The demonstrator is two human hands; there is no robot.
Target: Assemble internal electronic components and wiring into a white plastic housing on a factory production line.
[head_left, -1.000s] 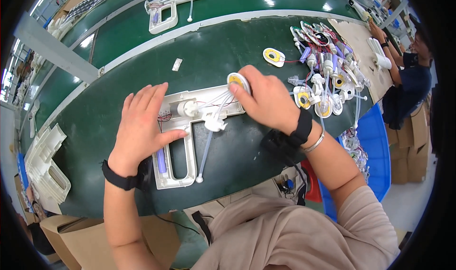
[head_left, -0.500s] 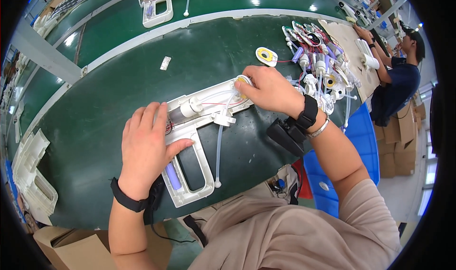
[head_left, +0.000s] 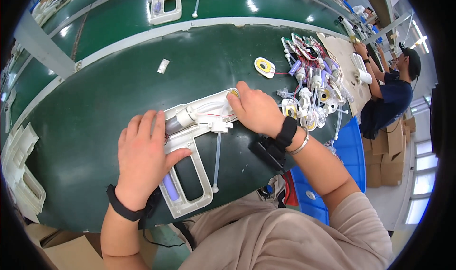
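Note:
A white gun-shaped plastic half-shell [head_left: 203,168] lies open side up on the bench in front of me. My left hand [head_left: 142,163] rests across its left end, fingers stretched out and thumb spread over the top of the handle. Inside are a motor with a white cap [head_left: 187,114], thin wires and a purple cylinder [head_left: 170,188] in the handle. A white connector [head_left: 219,125] carries a clear tube [head_left: 217,163] that hangs beside the handle. At the right end, my right hand [head_left: 259,109] curls round the shell, its thumb on a yellow disc [head_left: 233,94].
Right of the shell lies a heap of wired parts [head_left: 313,80], with a yellow-ringed oval piece [head_left: 264,67] beside it. Stacked white shells [head_left: 23,170] sit far left. A blue bin [head_left: 351,151] stands below the bench's right edge. Another person [head_left: 389,87] works at the far right.
The view has shifted slightly. My right hand has turned and closed further round the shell's right end, covering more of it. The white connector now sits closer against the shell. My left hand stays put.

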